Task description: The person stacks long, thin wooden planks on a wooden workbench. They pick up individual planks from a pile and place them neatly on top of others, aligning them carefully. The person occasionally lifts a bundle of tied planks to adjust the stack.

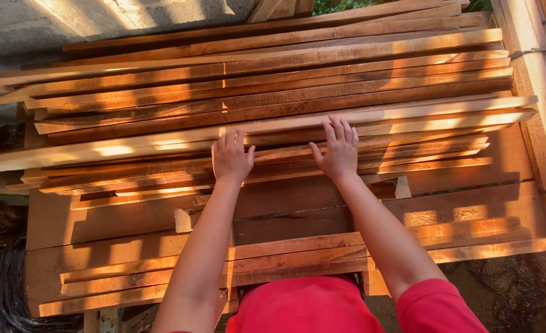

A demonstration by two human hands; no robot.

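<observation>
— Starting nearest: what's closest to the camera?

— A red shirt (304, 305), then both bare arms reaching out over low, wide boards (131, 216).

— And the hands?

— Left hand (231, 157) and right hand (338, 148) lie flat, fingers spread, on a long pale plank (409, 117) (nothing pinched or gripped), which rests across the top of the nearer slat layer.

— Beyond that?

— A stack of reddish slats (285, 74) rising away in striped sunlight, a pale upright timber (535, 74) at right, grey ground (14, 31) far left.
</observation>
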